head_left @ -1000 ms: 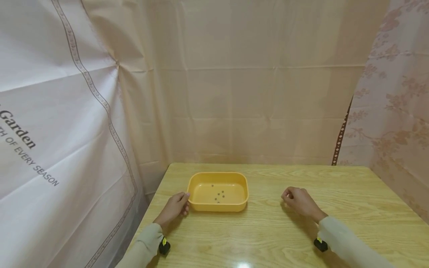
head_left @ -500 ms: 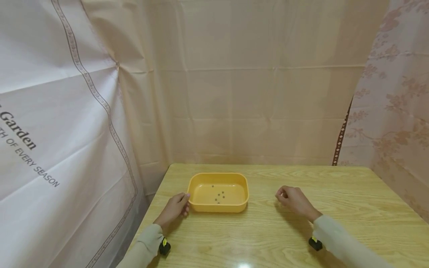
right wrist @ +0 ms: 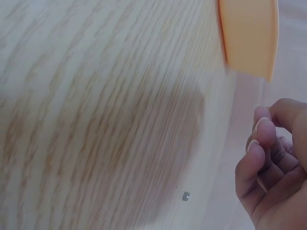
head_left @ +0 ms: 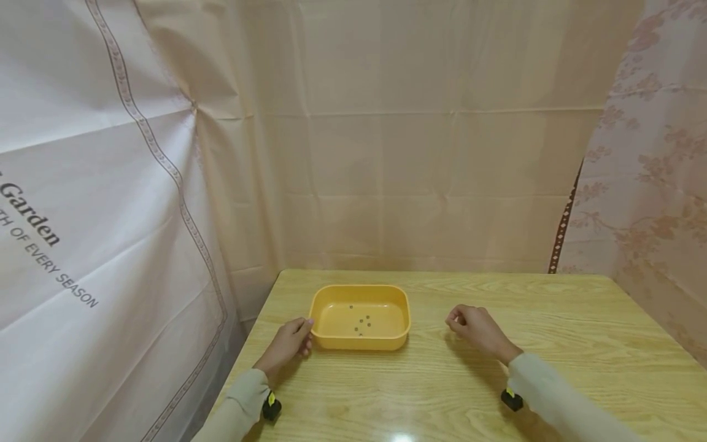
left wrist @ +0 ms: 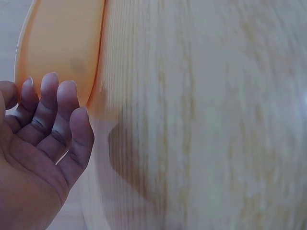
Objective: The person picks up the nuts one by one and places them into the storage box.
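Note:
My left hand (head_left: 288, 344) pinches the near left side of a shallow yellow plastic basin (head_left: 359, 344), thumb at the rim; its other fingers (left wrist: 67, 96) curl loosely beside the wall. Several small metal nuts (head_left: 368, 325) lie scattered on the basin floor. To the right of the basin, my right hand (head_left: 476, 328) hovers over the table with thumb and forefinger tips together. I cannot tell whether something small sits between those fingertips. The right wrist view shows one more small metal nut (right wrist: 186, 196) below that hand, over the wood.
The wood-grain table (head_left: 431, 393) reaches back to a beige cloth curtain (head_left: 414, 153). A printed white cloth (head_left: 99, 245) hangs on the left, a floral one (head_left: 657, 202) on the right. Black cameras (head_left: 512, 399) are strapped to both wrists.
My right hand has moved left towards the basin, its fingertips staying together. The left hand, the basin and the nuts inside have stayed in place.

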Demonstrator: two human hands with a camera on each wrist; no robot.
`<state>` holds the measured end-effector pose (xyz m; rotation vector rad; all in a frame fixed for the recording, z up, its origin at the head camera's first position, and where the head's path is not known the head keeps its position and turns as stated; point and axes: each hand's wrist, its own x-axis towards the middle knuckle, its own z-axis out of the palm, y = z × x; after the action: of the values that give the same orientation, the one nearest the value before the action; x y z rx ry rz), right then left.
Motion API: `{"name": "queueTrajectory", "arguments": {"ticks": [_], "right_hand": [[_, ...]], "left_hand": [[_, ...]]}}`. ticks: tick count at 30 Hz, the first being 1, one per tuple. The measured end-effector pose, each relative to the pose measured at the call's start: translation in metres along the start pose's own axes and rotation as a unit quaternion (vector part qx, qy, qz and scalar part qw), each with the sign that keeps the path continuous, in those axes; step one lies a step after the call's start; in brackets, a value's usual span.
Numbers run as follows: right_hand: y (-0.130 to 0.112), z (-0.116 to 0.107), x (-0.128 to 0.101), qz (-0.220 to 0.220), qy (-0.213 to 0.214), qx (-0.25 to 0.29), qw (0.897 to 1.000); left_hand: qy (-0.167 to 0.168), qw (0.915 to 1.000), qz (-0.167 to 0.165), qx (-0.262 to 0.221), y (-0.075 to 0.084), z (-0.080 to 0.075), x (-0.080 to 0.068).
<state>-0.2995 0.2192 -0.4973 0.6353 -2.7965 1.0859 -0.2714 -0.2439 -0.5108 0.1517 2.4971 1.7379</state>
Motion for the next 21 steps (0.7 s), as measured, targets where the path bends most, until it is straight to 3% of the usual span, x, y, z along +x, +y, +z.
{"name": "queueTrajectory", "arguments": {"ticks": [21], "right_hand": [[-0.017,0.013,0.012,-0.006,-0.011,0.012,1.000]], "left_hand": [[-0.002,1.0000,0.002,0.003,0.003,0.000,0.000]]}}
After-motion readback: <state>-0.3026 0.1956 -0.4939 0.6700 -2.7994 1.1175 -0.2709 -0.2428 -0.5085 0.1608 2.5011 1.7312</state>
